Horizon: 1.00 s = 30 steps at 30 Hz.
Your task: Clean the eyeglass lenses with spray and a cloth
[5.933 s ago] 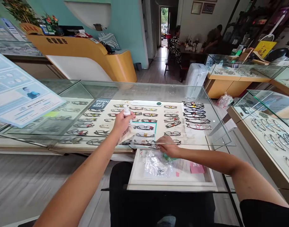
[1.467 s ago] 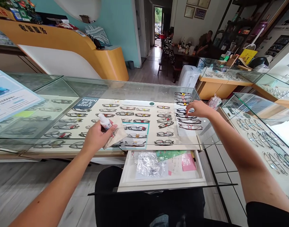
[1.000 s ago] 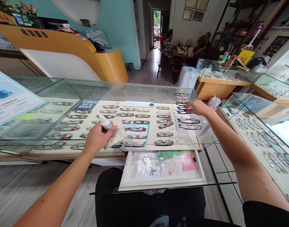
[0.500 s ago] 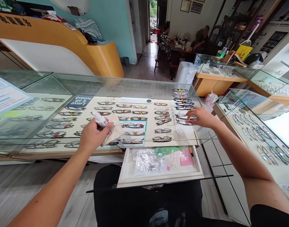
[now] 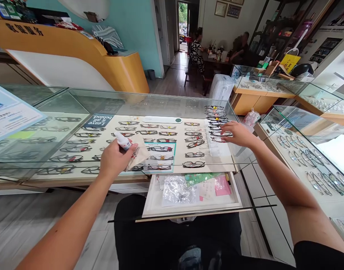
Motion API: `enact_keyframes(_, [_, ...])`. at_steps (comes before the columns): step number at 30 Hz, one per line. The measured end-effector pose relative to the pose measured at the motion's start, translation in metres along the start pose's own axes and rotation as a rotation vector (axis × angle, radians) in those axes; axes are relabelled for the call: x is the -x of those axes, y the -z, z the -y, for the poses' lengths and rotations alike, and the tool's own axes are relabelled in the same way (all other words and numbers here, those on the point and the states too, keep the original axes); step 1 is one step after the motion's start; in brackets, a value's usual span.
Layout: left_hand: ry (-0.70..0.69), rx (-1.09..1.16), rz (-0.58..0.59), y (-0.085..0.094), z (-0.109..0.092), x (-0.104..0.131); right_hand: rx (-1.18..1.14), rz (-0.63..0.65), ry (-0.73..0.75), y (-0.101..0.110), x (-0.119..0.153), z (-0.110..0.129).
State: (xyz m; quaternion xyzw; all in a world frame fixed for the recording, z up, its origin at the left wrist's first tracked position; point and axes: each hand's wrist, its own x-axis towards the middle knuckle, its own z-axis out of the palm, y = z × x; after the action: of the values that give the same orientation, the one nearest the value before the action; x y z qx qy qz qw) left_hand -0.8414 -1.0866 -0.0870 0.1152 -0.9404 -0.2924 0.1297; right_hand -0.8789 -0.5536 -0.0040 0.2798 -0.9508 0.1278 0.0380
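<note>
My left hand [image 5: 115,159] is closed around a small white bottle [image 5: 123,140] with a pale nozzle, and a beige cloth [image 5: 139,153] is held under the fingers. Both are above the glass display case [image 5: 149,98]. At the right end of the case, my right hand [image 5: 237,134] has its fingertips on a dark-framed pair of eyeglasses [image 5: 217,133], partly hidden by the fingers. Just in front of it lies a reddish-dark pair of eyeglasses [image 5: 217,140]. More pairs are stacked in a column behind, on a white sheet [image 5: 217,150].
Rows of eyeglasses [image 5: 194,154] lie inside the case. An open drawer [image 5: 149,204] near my lap holds clear plastic bags [image 5: 177,189] and a pink packet [image 5: 222,186]. Another glass case [image 5: 309,150] stands at right. Two people sit at a table [image 5: 214,62] behind.
My right hand has shifted slightly from the front reddish pair to the eyeglasses just behind it. The left hand still holds the bottle and cloth. The view has turned slightly left.
</note>
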Motion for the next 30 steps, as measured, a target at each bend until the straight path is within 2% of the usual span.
enact_keyframes(2, [-0.01, 0.001, -0.002, 0.0, 0.0, 0.001, -0.149, -0.01, 0.078, 0.008, 0.008, 0.038])
enact_keyframes(3, [-0.013, -0.004, -0.008, -0.001, 0.0, 0.001, -0.249, 0.044, 0.128, 0.009, 0.012, 0.059])
enact_keyframes(5, [-0.009, -0.016, -0.019, -0.002, 0.0, 0.001, -0.515, 0.28, 0.272, -0.003, 0.021, 0.099])
enact_keyframes(7, [-0.007, -0.016, -0.028, -0.003, 0.001, 0.001, -0.723, 0.579, 0.432, -0.033, 0.028, 0.129])
enact_keyframes(9, [-0.015, -0.011, -0.033, -0.004, 0.002, 0.001, -0.714, 0.746, 0.437, -0.078, 0.031, 0.141])
enact_keyframes(11, [-0.03, -0.008, -0.037, -0.005, 0.003, 0.001, -0.497, 0.709, 0.247, -0.126, 0.028, 0.138])
enact_keyframes(13, [-0.043, -0.007, -0.039, -0.005, 0.003, 0.002, -0.231, 0.578, 0.021, -0.166, 0.019, 0.124])
enact_keyframes(15, [-0.057, -0.005, -0.041, -0.005, 0.004, 0.003, -0.043, 0.462, -0.143, -0.192, 0.007, 0.106])
enact_keyframes(16, [-0.061, -0.003, -0.044, -0.005, 0.004, 0.003, -0.001, 0.431, -0.179, -0.2, 0.0, 0.098])
enact_keyframes(21, [-0.064, -0.007, -0.042, -0.005, 0.005, 0.002, 0.039, 0.405, -0.18, -0.217, -0.024, 0.074])
enact_keyframes(26, [-0.051, -0.036, -0.037, -0.006, 0.006, 0.002, 0.069, 0.411, -0.172, -0.227, -0.034, 0.072])
enact_keyframes(30, [-0.077, -0.018, -0.043, -0.005, 0.006, 0.003, 0.08, 0.416, -0.194, -0.225, -0.041, 0.071])
